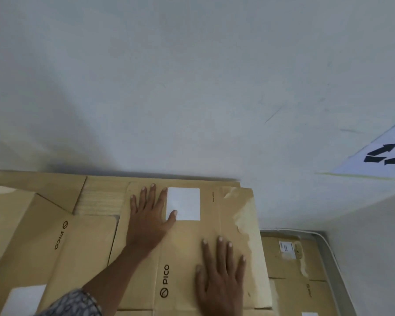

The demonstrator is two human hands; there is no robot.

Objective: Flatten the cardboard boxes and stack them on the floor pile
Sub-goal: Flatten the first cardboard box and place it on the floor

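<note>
A flattened brown cardboard box (187, 245) printed "PICO" lies on top of a stack, with a white label (187, 201) near its far edge and torn tape marks along its right side. My left hand (149, 218) lies flat on it, fingers spread, thumb touching the label. My right hand (221, 274) presses palm-down on the near right part of the same box. More flattened PICO cardboard (62, 242) lies to the left. Further flat boxes (292, 267) lie lower down on the right.
A pale wall (192, 87) rises right behind the stack. A white sheet with black arrows (388, 153) hangs on the wall at the right. A grey rim (328, 258) borders the lower boxes at the right.
</note>
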